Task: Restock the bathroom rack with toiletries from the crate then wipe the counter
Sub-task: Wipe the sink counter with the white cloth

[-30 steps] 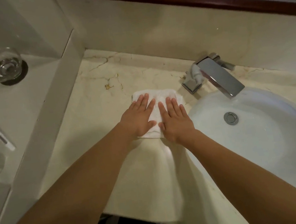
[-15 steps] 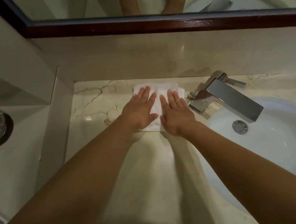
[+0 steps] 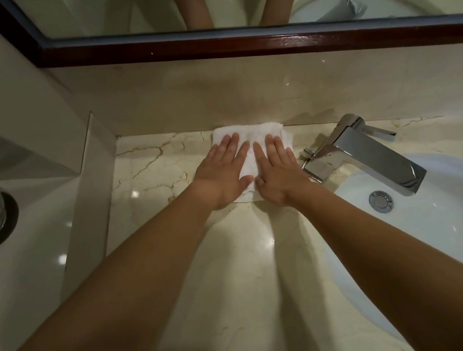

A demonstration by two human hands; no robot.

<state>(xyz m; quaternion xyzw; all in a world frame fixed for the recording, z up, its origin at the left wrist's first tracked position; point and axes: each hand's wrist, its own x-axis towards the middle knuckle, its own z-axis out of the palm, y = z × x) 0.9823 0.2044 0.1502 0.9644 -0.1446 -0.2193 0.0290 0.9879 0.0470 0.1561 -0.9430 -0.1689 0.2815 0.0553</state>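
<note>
Marble counter [image 3: 146, 176], wipe step. We see cloth [image 3: 251, 134] at back edge against wall [image 3: 213, 103], just left of tap [image 3: 368, 155]. Left hand [image 3: 221, 178], right hand [image 3: 280, 175] press it flat, fingers straight, near together. Risk, we judge: rightward stroke knocks tap; cloth bunches at wall, corner missed.

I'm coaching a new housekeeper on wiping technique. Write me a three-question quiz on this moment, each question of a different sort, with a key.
1. True or false: the left hand and right hand both press flat on the white cloth on the counter.
2. Where is the cloth's far edge? A: by the back wall. B: at the counter's front edge. C: on the floor.
3. Fill in: the faucet stands to the cloth's ____.

Key: 1 true; 2 A; 3 right.
</note>
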